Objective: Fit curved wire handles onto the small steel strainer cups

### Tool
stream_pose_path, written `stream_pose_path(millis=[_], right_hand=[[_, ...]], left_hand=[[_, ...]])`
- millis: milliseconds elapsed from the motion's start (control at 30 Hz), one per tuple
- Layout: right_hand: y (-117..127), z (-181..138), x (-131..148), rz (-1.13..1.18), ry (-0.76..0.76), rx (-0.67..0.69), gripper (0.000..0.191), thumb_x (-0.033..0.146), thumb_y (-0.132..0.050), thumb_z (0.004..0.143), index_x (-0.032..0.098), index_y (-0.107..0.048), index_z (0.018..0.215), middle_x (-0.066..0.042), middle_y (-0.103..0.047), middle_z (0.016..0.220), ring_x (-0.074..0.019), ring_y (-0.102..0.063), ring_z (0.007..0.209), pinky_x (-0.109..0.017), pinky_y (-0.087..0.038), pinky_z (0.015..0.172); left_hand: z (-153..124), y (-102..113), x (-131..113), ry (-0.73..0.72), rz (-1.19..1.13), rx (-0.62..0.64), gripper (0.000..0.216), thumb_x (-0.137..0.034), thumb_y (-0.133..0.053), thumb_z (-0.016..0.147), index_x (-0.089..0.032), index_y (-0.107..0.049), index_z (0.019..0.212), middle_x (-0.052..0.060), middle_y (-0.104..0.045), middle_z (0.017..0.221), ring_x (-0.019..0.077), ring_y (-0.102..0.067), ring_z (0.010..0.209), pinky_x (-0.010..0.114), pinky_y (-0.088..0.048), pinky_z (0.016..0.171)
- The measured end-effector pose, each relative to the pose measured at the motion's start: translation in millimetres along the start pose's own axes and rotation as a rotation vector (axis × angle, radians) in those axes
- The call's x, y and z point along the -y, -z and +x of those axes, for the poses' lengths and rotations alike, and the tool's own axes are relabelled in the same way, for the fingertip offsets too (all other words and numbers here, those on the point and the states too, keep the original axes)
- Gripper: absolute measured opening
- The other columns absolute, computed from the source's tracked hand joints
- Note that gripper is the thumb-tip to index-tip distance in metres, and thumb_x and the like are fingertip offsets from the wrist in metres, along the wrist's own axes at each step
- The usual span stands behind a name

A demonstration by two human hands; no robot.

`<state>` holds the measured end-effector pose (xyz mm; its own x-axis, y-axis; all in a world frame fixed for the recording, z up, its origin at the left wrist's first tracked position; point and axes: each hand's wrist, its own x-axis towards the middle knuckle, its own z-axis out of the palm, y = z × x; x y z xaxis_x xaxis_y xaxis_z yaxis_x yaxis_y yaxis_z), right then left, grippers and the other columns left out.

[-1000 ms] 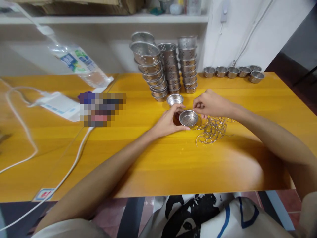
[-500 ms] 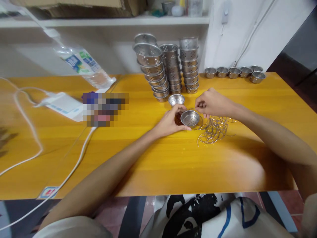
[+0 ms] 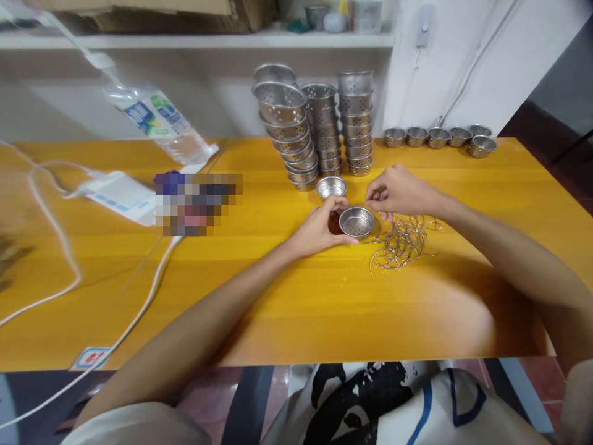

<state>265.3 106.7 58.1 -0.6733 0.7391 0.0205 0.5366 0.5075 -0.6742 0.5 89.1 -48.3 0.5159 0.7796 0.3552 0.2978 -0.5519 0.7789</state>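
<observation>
- Perforated cup (image 3: 356, 221) sits mouth up on the desk (image 3: 324, 303), near the middle, with a tangle of wire rings (image 3: 403, 244) just beside it on your right.
- Your left hand (image 3: 319, 228) curls around the cup's near-left side, thumb and fingers on its wall, steadying it against the desk.
- Your right hand (image 3: 398, 193) hovers at the cup's far-right rim with its fingertips pinched close together. I cannot tell whether a wire is caught between them.
- The step in hand looks like fine work at the rim, one hand bracing and the other working among the rings.
- Any move at that rim calls for a firm left grip, so the light cup does not slide, and a small, exact right pinch. The rings are tangled and could drag one another.
- A lone cup (image 3: 332, 186) stands just behind, apart from yours. Stacked cups (image 3: 319, 130) rise beyond it, and a row of small cups (image 3: 438, 136) lines the far right edge.
</observation>
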Motion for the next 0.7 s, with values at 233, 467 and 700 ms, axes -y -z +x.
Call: stream_pose_path(millis=[233,467,700], right_hand=[[-4.3,0.5,-0.1,-0.009,0.003,-0.051,0.018,0.011,-0.069,0.087,0.019,-0.071,0.072,0.003,-0.069,0.055,-0.0138,-0.068,0.051,-0.026,-0.053,0.059],[-13.7,2.8,-1.0,0.130,-0.055,-0.090,0.011,0.012,-0.075,0.090,0.019,-0.079,0.097,0.005,-0.073,0.060,-0.0139,-0.067,0.047,-0.025,-0.054,0.054],[-20.6,8.0,-11.6,0.464,0.030,0.119,0.025,0.029,-0.089,0.090,0.020,-0.087,0.113,-0.004,-0.085,0.095,-0.0154,-0.076,0.080,-0.032,-0.066,0.080]], left_hand=[[-0.3,0.0,-0.3,-0.001,0.005,-0.002,0.093,-0.076,-0.101,0.068,-0.023,-0.059,0.131,0.015,-0.075,0.132,0.0324,-0.077,0.117,0.047,-0.062,0.102],[1.5,4.0,-7.9,-0.008,0.108,0.026,0.085,-0.084,-0.094,0.071,-0.021,-0.071,0.122,0.013,-0.080,0.128,0.0340,-0.077,0.116,0.048,-0.060,0.106],[2.4,3.2,-0.4,-0.055,0.080,0.056,0.067,-0.066,-0.096,0.081,-0.018,-0.078,0.124,0.015,-0.083,0.124,0.0344,-0.080,0.114,0.055,-0.062,0.107]])
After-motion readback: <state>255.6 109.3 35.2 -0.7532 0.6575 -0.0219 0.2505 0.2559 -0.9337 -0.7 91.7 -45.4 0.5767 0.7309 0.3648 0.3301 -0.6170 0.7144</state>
